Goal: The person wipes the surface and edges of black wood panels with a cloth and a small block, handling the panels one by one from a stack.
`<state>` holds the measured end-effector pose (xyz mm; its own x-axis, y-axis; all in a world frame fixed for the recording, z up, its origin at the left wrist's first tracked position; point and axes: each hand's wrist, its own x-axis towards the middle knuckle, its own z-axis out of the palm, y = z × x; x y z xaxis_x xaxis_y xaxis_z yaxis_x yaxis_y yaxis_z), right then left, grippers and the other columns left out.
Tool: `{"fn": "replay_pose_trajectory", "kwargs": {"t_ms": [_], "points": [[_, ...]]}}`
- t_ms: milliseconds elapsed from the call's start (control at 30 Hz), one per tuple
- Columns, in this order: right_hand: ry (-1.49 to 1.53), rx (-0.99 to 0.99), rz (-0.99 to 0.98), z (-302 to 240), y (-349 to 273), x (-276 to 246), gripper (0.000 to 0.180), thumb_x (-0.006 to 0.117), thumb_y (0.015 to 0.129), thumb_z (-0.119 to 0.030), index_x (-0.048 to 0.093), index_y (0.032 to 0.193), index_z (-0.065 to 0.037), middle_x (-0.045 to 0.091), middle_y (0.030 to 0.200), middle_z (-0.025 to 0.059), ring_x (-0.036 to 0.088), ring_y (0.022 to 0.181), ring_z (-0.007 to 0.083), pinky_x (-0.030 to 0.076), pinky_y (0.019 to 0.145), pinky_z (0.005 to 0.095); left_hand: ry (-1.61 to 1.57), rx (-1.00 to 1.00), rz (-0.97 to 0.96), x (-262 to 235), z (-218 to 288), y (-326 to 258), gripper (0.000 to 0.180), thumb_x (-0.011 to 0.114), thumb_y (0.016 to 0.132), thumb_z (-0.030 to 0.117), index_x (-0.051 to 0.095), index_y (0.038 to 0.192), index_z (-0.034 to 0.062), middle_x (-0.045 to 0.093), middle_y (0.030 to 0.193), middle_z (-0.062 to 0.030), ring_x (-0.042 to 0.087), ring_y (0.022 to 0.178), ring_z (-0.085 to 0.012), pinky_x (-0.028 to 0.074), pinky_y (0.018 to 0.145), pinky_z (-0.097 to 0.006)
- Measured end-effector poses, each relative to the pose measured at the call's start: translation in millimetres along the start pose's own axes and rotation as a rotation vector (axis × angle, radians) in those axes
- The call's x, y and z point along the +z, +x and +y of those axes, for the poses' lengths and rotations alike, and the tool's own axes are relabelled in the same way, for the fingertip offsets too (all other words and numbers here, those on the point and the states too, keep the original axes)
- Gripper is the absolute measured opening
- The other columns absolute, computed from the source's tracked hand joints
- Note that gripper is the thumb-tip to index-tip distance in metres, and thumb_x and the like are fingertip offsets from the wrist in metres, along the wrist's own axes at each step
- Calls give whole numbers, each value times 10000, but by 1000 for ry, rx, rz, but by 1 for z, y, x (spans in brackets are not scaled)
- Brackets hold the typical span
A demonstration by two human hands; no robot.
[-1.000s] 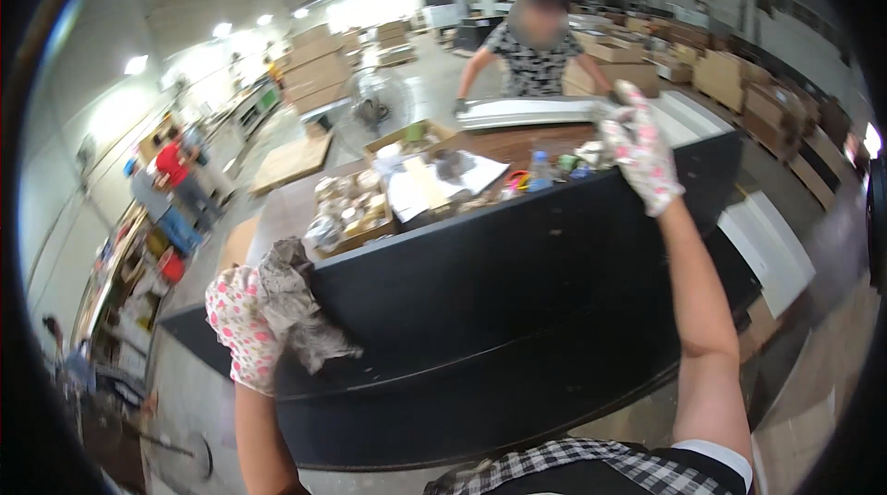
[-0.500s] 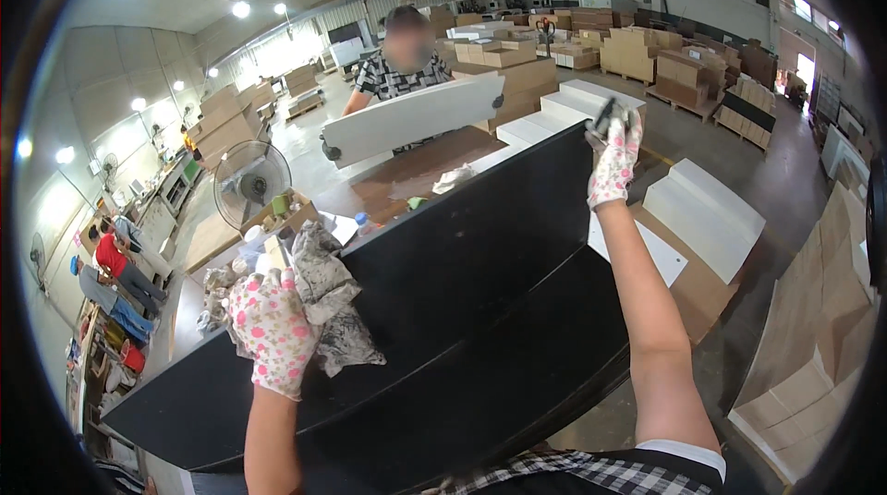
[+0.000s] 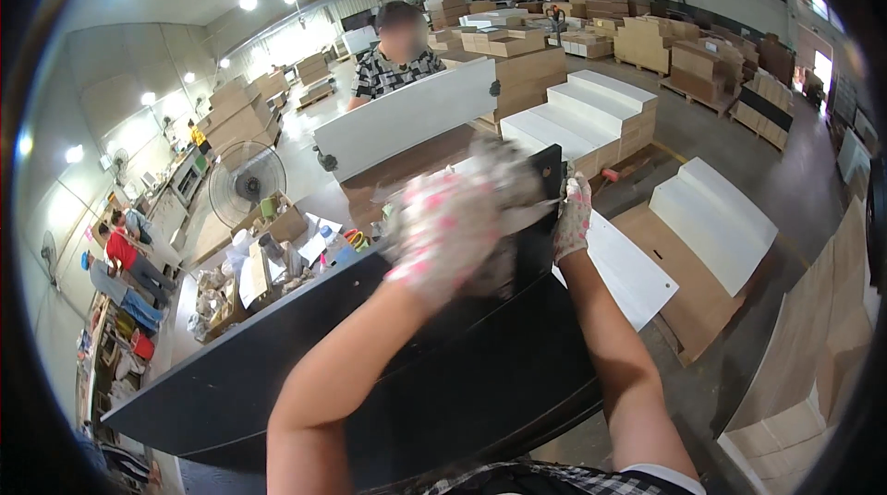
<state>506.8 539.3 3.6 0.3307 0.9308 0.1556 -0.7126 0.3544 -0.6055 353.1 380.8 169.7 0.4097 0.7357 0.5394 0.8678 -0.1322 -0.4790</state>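
A long black panel (image 3: 277,370) stands on edge in front of me, running from lower left to upper right, with a second black surface below it. My left hand (image 3: 445,238), in a floral glove, is closed on a stained grey-white rag (image 3: 510,176) and pressed near the panel's right end. Both hand and rag are smeared by motion. My right hand (image 3: 574,218), gloved alike, is closed around the panel's right end edge; its fingertips are partly hidden. Nothing else shows clearly in that hand.
Across the table, a co-worker holds a white panel (image 3: 407,126). Behind my panel lie a box of rags (image 3: 217,304), bottles and tape rolls. Stacked white boards (image 3: 582,116) stand at right, near cardboard with white pieces (image 3: 716,223). A fan (image 3: 248,183) stands at left.
My left hand has carried the rag from the panel's left part to its right end. My right hand has dropped lower along that end. The small dark thing in it no longer shows.
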Motion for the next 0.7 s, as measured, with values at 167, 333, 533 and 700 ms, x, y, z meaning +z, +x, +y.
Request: {"fn": "replay_pose_trajectory", "kwargs": {"t_ms": [167, 333, 533, 700], "points": [[566, 302, -470, -20, -28, 20, 498, 368, 1012, -388, 348, 1436, -128, 458, 1382, 90, 452, 1262, 234, 370, 1071, 407, 161, 199, 123, 49, 77, 92, 237, 598, 809, 197, 642, 985, 44, 627, 810, -70, 619, 787, -250, 444, 645, -416], [409, 289, -333, -14, 21, -16, 491, 446, 971, -416, 440, 1381, -145, 525, 1316, 96, 538, 1147, 240, 451, 972, 409, -263, 17, 12, 18, 78, 103, 301, 575, 860, 306, 684, 1034, 86, 667, 956, -80, 641, 912, -252, 455, 806, -401], [-52, -104, -174, -35, 55, -36, 436, 494, 963, -321, 466, 1358, -139, 569, 1224, 81, 595, 973, 190, 504, 706, 304, -130, -171, 151, -16, -51, -81, 414, 628, 790, 386, 619, 995, 26, 590, 743, -109, 597, 748, -291, 459, 609, -461], [-391, -741, -63, -117, -73, 88, 461, 377, 1000, -165, 334, 1453, -96, 459, 1342, 133, 574, 1060, 224, 550, 749, 313, 14, -350, -41, -61, -119, -201, 558, 659, 784, 453, 601, 1194, 79, 599, 923, -88, 592, 848, -257, 466, 674, -430]]}}
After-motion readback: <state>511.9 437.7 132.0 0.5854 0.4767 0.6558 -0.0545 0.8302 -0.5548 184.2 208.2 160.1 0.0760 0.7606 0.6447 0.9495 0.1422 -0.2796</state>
